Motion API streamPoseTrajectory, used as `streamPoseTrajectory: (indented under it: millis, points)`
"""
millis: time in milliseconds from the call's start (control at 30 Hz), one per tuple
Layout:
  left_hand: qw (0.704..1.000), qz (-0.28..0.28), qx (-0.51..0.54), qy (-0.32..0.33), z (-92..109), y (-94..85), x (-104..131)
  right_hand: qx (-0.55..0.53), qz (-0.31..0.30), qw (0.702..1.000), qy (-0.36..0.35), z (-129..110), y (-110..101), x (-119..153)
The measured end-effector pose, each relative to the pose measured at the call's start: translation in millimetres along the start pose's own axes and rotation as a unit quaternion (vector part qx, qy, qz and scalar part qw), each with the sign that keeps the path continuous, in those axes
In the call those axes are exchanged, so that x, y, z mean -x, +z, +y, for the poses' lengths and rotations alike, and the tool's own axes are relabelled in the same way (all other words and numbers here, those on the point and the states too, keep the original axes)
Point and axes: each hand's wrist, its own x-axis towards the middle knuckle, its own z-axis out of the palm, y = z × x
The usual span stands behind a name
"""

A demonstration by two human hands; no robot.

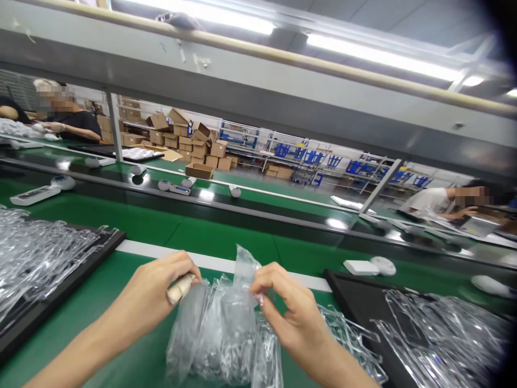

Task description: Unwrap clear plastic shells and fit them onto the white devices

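Note:
Clear plastic bags (226, 334) with transparent pieces inside lie bunched on the green work surface (133, 302), between my two hands. My left hand (161, 285) is closed at the upper left of the bags, its fingers curled round a small beige item (180, 289). My right hand (286, 307) pinches the top edge of one bag, whose open-looking film stands up beside the fingertips. Loose clear plastic pieces (351, 334) lie to the right, partly behind my right forearm.
Black trays of clear parts stand at left (52, 258) and right (444, 334). White devices (369, 266) sit along the dark conveyor (258, 215) ahead. A metal shelf crosses overhead. Two people work across the line, with cardboard boxes (194, 145) behind.

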Motion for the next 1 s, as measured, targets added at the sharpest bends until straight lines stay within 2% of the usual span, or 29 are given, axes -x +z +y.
streamPoseTrajectory:
  millis: [100, 200, 267, 400, 500, 567, 633, 733, 800, 867, 933, 1000]
  points:
    - [0.998, 0.041, -0.031, 0.049, 5, -13.0, -1, 0.012, -0.021, 0.999, -0.048, -7, -4, -3]
    - [0.996, 0.018, -0.034, 0.080, 8, -25.2, -5, 0.016, -0.009, 0.997, -0.071, -11, -7, -5]
    - [0.996, 0.023, -0.018, 0.089, 10, -32.5, -7, 0.020, -0.012, 0.996, -0.082, -12, -8, -7]
    - [0.992, 0.095, 0.013, 0.076, 15, -43.9, -5, 0.014, 0.020, 0.996, -0.084, -13, -16, -13]
    - [0.991, 0.115, 0.047, 0.055, 21, -47.1, -4, 0.017, 0.032, 0.996, -0.077, -14, -18, -25]
    - [0.990, 0.093, 0.090, 0.063, 26, -45.3, -6, 0.012, 0.064, 0.995, -0.077, -17, -14, -37]
    - [0.983, 0.047, 0.160, 0.072, 29, -39.7, -12, -0.007, 0.083, 0.993, -0.080, -19, -3, -50]
    - [0.959, -0.014, 0.276, 0.057, 28, -25.5, -20, -0.077, 0.094, 0.992, -0.025, -21, 20, -66]
    - [0.952, -0.021, 0.304, 0.034, 24, -14.9, -24, -0.111, 0.104, 0.988, 0.028, -21, 33, -72]
    - [0.957, -0.010, 0.289, 0.003, 18, -6.3, -26, -0.099, 0.092, 0.990, 0.048, -20, 39, -73]
    - [0.957, 0.005, 0.287, -0.029, 12, -1.7, -26, -0.052, 0.075, 0.994, 0.054, -17, 38, -72]
    - [0.949, 0.012, 0.309, -0.060, 4, -0.7, -26, 0.002, 0.053, 0.994, 0.091, -9, 32, -72]
